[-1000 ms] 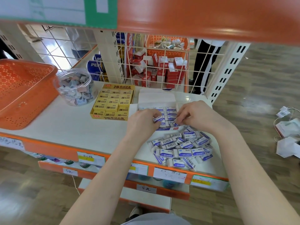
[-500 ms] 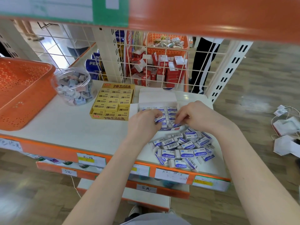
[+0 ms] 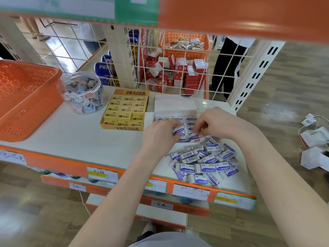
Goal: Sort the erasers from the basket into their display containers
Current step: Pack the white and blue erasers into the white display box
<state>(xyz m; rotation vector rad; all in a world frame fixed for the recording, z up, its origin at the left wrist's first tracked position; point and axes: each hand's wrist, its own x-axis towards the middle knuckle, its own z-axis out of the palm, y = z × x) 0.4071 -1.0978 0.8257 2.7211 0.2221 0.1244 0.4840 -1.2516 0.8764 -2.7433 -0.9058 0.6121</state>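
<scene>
An open white display box (image 3: 175, 105) on the shelf holds rows of blue-and-white erasers. My left hand (image 3: 159, 135) pinches one blue-and-white eraser (image 3: 178, 130) over the box's near left part. My right hand (image 3: 219, 123) pinches another eraser (image 3: 193, 135) at the box's near edge. A loose pile of the same erasers (image 3: 203, 162) lies on the shelf in front of the box. The orange basket (image 3: 23, 97) stands at the far left.
A yellow box of 2B erasers (image 3: 126, 110) sits left of the white box. A clear jar of small mixed erasers (image 3: 83, 93) stands beside the basket. A wire grid (image 3: 178, 68) closes the shelf's back. The upper shelf (image 3: 213, 15) hangs overhead. Paper packaging (image 3: 315, 148) lies on the floor right.
Both hands stay over the white box with only small finger shifts. The camera has drifted slightly. The pile has not moved.
</scene>
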